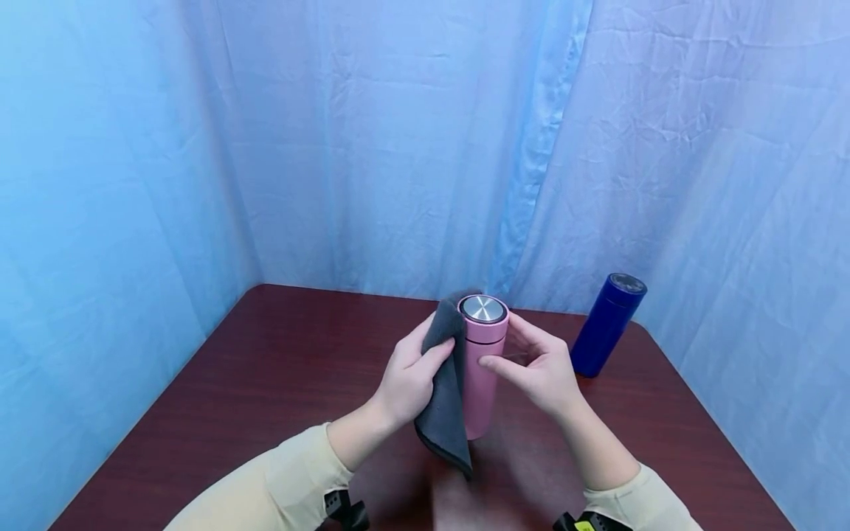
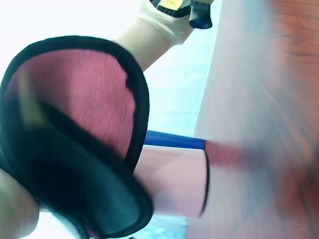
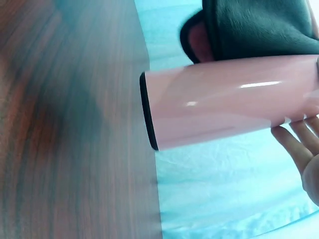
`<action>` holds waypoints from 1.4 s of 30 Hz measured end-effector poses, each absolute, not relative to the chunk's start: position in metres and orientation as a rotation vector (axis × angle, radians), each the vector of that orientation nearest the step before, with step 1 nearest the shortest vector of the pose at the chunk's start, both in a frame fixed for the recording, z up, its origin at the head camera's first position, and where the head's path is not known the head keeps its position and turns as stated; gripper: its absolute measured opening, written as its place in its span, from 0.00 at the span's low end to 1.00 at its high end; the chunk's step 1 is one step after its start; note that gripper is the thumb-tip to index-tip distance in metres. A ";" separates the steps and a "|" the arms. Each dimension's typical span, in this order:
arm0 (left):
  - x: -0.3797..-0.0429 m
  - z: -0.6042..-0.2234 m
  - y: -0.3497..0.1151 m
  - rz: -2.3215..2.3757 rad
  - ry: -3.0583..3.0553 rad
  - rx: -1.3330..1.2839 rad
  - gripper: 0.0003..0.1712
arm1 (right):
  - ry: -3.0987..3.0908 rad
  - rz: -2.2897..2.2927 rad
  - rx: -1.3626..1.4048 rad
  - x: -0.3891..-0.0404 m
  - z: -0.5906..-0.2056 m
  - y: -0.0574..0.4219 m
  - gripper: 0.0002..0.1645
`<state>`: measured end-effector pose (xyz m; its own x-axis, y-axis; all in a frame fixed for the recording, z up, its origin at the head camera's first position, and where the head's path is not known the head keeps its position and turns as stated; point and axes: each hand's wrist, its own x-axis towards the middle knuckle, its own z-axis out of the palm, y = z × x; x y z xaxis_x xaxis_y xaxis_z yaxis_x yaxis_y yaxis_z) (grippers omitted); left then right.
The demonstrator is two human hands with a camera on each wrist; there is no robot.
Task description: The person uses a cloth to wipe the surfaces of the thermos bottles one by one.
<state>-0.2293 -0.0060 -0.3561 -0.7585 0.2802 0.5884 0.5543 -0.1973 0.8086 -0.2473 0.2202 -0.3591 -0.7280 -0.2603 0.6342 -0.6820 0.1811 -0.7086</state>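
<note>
An upright pink thermos bottle [image 1: 479, 398] with a silver-topped lid is in the middle of the head view. My left hand [image 1: 406, 376] pinches a dark grey cloth [image 1: 446, 413], thumb on top, and holds it along the bottle's left side. Folded over, the cloth shows a pink underside [image 2: 94, 94] and black edging in the left wrist view. From the right, my right hand [image 1: 547, 372] holds the bottle near its top, thumb in front and fingers behind. In the right wrist view, its fingertips [image 3: 289, 142] meet the bottle's wall, and the bottle's dark base [image 3: 148, 112] shows.
A dark blue thermos bottle [image 1: 607, 328] stands on the reddish-brown table [image 1: 285, 354], behind and right of my right hand. Light blue curtains [image 1: 398, 147] hang around the table's back and sides.
</note>
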 end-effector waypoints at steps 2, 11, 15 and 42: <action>-0.233 -0.353 -0.002 -1.973 -1.799 -1.025 0.27 | -2.100 1.583 0.905 -0.246 -0.359 0.219 0.41; -0.242 -0.376 0.001 -1.599 -2.030 -1.068 0.32 | -2.053 1.546 0.823 -0.242 -0.357 0.222 0.41; -0.235 -0.384 -0.001 -1.433 -2.066 -1.144 0.37 | -1.998 1.557 0.822 -0.246 -0.354 0.224 0.42; -0.260 -0.390 -0.009 -0.513 -1.727 -1.267 0.29 | -1.880 1.932 0.756 -0.244 -0.347 0.213 0.36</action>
<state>-0.2601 -0.0087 -0.3899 -0.0645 0.5295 0.8458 0.9053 0.3876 -0.1736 -0.2444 0.2133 -0.3469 -0.8008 -0.1209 0.5866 -0.5831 -0.0663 -0.8097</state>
